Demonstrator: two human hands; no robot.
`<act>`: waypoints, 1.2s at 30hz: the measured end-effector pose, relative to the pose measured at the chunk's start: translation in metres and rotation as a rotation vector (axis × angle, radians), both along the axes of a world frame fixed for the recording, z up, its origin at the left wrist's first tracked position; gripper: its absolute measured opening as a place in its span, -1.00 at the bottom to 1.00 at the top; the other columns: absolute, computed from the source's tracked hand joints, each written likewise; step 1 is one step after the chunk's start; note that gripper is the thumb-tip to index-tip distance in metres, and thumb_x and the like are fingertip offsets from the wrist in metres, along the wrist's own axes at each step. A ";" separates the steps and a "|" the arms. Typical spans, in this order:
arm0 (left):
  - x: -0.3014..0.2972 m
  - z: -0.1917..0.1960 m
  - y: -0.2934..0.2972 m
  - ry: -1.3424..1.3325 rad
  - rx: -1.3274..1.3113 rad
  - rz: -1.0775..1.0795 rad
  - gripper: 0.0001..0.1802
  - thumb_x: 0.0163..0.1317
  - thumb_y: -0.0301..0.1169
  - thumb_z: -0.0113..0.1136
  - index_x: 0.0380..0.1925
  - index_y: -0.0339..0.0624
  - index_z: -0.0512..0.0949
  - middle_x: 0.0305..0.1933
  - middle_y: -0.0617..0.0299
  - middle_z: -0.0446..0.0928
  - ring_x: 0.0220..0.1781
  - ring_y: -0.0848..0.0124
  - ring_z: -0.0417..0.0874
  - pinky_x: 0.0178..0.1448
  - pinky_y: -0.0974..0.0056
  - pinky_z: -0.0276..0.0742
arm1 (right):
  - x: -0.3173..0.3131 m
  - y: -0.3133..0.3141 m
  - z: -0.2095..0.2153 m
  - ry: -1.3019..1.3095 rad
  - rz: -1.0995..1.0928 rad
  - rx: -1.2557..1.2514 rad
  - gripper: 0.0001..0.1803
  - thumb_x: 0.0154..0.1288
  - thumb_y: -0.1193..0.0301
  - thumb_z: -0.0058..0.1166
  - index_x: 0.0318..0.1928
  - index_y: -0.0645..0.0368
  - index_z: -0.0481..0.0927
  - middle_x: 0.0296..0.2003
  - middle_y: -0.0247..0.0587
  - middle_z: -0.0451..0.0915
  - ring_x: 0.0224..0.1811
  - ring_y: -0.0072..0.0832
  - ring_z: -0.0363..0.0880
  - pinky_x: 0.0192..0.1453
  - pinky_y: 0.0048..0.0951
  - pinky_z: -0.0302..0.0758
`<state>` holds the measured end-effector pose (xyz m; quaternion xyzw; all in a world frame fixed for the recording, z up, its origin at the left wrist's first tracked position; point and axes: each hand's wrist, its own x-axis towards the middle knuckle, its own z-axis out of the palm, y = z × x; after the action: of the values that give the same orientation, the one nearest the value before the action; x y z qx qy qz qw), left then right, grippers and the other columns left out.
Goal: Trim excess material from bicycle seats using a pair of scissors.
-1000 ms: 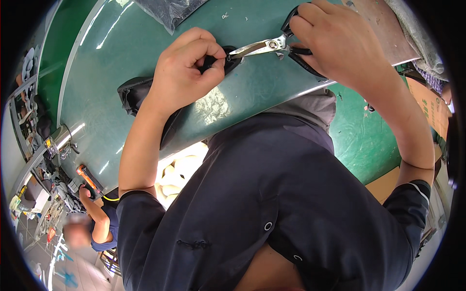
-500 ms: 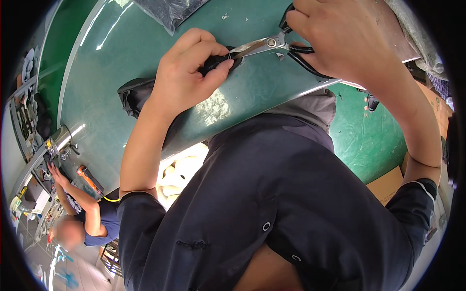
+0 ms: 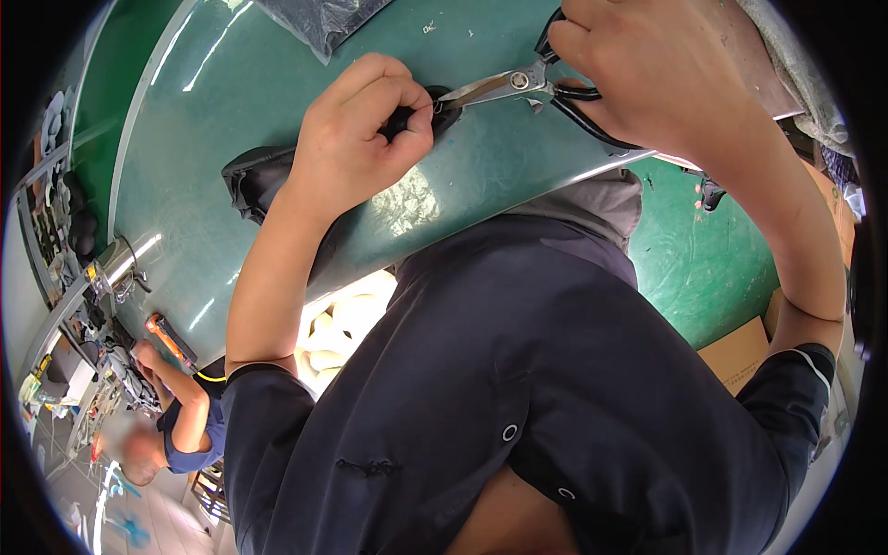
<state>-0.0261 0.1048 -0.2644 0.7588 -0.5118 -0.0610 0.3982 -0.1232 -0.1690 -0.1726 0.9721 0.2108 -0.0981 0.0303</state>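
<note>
My left hand (image 3: 365, 129) is closed in a pinch on a black, leather-like piece (image 3: 446, 113), whose end shows just past my fingers. Behind my left wrist lies more black material (image 3: 259, 176); whether both belong to one piece is hidden by my hand. A pair of scissors (image 3: 520, 81) with black handles and silver blades is gripped in my right hand (image 3: 638, 69), fingers through the loops. Their blade tips point left and meet the black piece beside my left fingertips.
Beneath my hands is the green tabletop (image 3: 518, 166), its near edge curving past my body. A clear plastic bag with dark contents (image 3: 324, 20) lies at the back. To the left sit an orange-and-black tool (image 3: 171, 340) and a co-worker (image 3: 190, 421). A cardboard box (image 3: 735, 356) stands low right.
My left thumb and fingers have curled in tighter on the black piece. The scissors have hardly moved. At the left, the co-worker's hands have come down and closer to the body.
</note>
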 end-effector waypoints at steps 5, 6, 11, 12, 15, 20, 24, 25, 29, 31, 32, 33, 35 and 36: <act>-0.003 0.008 0.001 0.078 0.032 0.043 -0.82 0.06 -0.62 0.48 -0.33 -0.20 0.69 -0.22 0.28 0.59 -0.43 0.47 0.55 -0.40 0.35 0.47 | 0.000 -0.001 -0.005 -0.014 -0.013 0.031 -0.73 0.11 0.20 0.32 -0.34 0.15 0.71 -0.38 -0.15 0.68 -0.28 -0.13 0.74 -0.19 -0.14 0.69; -0.003 0.009 0.000 0.077 0.034 0.044 -0.82 0.06 -0.62 0.48 -0.33 -0.20 0.69 -0.22 0.28 0.59 -0.43 0.47 0.55 -0.40 0.35 0.47 | -0.001 -0.001 -0.005 -0.016 -0.013 0.033 -0.73 0.11 0.20 0.32 -0.34 0.15 0.71 -0.38 -0.15 0.68 -0.28 -0.13 0.74 -0.19 -0.14 0.69; 0.002 0.004 -0.001 0.001 0.013 -0.024 -0.81 0.08 -0.60 0.50 -0.28 -0.21 0.73 -0.22 0.26 0.59 -0.38 0.42 0.60 -0.33 0.32 0.53 | -0.005 -0.003 -0.004 -0.040 -0.002 0.049 -0.72 0.10 0.18 0.33 -0.34 0.12 0.71 -0.40 -0.20 0.69 -0.31 -0.16 0.75 -0.24 -0.13 0.69; 0.002 0.002 -0.001 0.002 0.013 -0.025 -0.81 0.08 -0.60 0.50 -0.28 -0.21 0.73 -0.22 0.26 0.59 -0.38 0.42 0.60 -0.33 0.32 0.53 | -0.006 -0.002 -0.003 -0.039 -0.002 0.048 -0.72 0.10 0.18 0.33 -0.34 0.12 0.71 -0.40 -0.20 0.69 -0.31 -0.16 0.75 -0.24 -0.13 0.69; 0.002 0.001 0.000 0.005 -0.007 -0.041 -0.83 0.10 -0.61 0.48 -0.29 -0.22 0.72 -0.23 0.26 0.59 -0.36 0.40 0.62 -0.30 0.29 0.56 | -0.007 0.000 -0.002 -0.052 0.026 0.004 -0.75 0.14 0.20 0.30 -0.34 0.12 0.70 -0.42 -0.22 0.69 -0.32 -0.18 0.76 -0.24 -0.16 0.70; 0.000 0.003 0.000 0.044 0.038 -0.013 -0.84 0.11 -0.60 0.47 -0.30 -0.22 0.71 -0.23 0.28 0.59 -0.42 0.45 0.57 -0.37 0.34 0.50 | -0.007 0.003 0.006 -0.002 0.054 -0.080 -0.79 0.22 0.24 0.22 -0.34 0.12 0.68 -0.41 -0.23 0.70 -0.32 -0.22 0.77 -0.25 -0.20 0.70; -0.001 0.005 -0.002 0.042 0.031 0.010 -0.83 0.11 -0.59 0.49 -0.28 -0.22 0.73 -0.23 0.28 0.59 -0.44 0.47 0.55 -0.39 0.36 0.47 | -0.012 -0.009 0.007 -0.064 0.050 -0.053 -0.76 0.17 0.21 0.27 -0.34 0.12 0.67 -0.41 -0.24 0.68 -0.32 -0.22 0.75 -0.25 -0.20 0.68; -0.001 0.006 -0.003 0.042 0.030 0.001 -0.82 0.11 -0.57 0.50 -0.27 -0.21 0.74 -0.23 0.28 0.59 -0.44 0.46 0.56 -0.39 0.34 0.48 | -0.015 -0.012 0.009 -0.089 0.020 -0.043 -0.74 0.13 0.19 0.31 -0.36 0.12 0.66 -0.42 -0.25 0.66 -0.32 -0.22 0.73 -0.26 -0.20 0.67; 0.003 0.000 -0.005 -0.069 -0.070 -0.083 -0.78 0.10 -0.55 0.55 -0.22 -0.20 0.76 -0.23 0.27 0.56 -0.42 0.38 0.57 -0.38 0.30 0.50 | -0.024 -0.020 0.012 -0.143 -0.050 0.017 -0.67 -0.01 0.17 0.40 -0.39 0.12 0.61 -0.44 -0.25 0.61 -0.32 -0.20 0.68 -0.25 -0.19 0.62; 0.005 -0.004 -0.006 -0.082 -0.064 -0.105 -0.79 0.12 -0.54 0.54 -0.23 -0.20 0.75 -0.24 0.26 0.56 -0.41 0.34 0.59 -0.38 0.27 0.52 | -0.027 -0.022 0.011 -0.138 -0.059 0.020 -0.67 -0.01 0.17 0.40 -0.39 0.12 0.60 -0.44 -0.24 0.61 -0.32 -0.20 0.68 -0.25 -0.18 0.62; 0.006 -0.005 -0.006 -0.097 -0.056 -0.122 -0.81 0.15 -0.53 0.54 -0.23 -0.19 0.74 -0.25 0.25 0.55 -0.41 0.30 0.60 -0.37 0.24 0.53 | -0.029 -0.023 0.009 -0.133 -0.063 0.025 -0.66 -0.01 0.17 0.41 -0.40 0.12 0.60 -0.44 -0.24 0.60 -0.32 -0.20 0.68 -0.25 -0.18 0.62; 0.005 -0.004 -0.006 -0.095 -0.055 -0.126 -0.81 0.15 -0.53 0.54 -0.23 -0.19 0.74 -0.25 0.25 0.55 -0.41 0.30 0.60 -0.37 0.24 0.53 | -0.031 -0.023 0.007 -0.129 -0.066 0.031 -0.66 -0.02 0.17 0.41 -0.40 0.13 0.59 -0.43 -0.23 0.60 -0.32 -0.19 0.68 -0.24 -0.17 0.62; 0.004 0.000 -0.005 -0.166 0.015 -0.109 -0.87 0.21 -0.53 0.49 -0.26 -0.19 0.71 -0.24 0.23 0.55 -0.40 0.27 0.62 -0.35 0.20 0.55 | -0.033 -0.024 0.004 -0.120 -0.072 0.044 -0.65 -0.02 0.16 0.41 -0.40 0.13 0.58 -0.43 -0.22 0.60 -0.32 -0.18 0.67 -0.24 -0.16 0.62; 0.004 0.000 -0.005 -0.165 0.017 -0.112 -0.87 0.21 -0.53 0.49 -0.26 -0.19 0.71 -0.24 0.23 0.55 -0.40 0.27 0.62 -0.35 0.20 0.55 | -0.033 -0.024 0.003 -0.120 -0.075 0.047 -0.65 -0.02 0.16 0.41 -0.40 0.13 0.58 -0.43 -0.22 0.60 -0.32 -0.18 0.67 -0.24 -0.16 0.62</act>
<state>-0.0224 0.0997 -0.2642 0.7349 -0.5839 -0.0249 0.3441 -0.1562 -0.1929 -0.1699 0.9839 0.1742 -0.0359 0.0164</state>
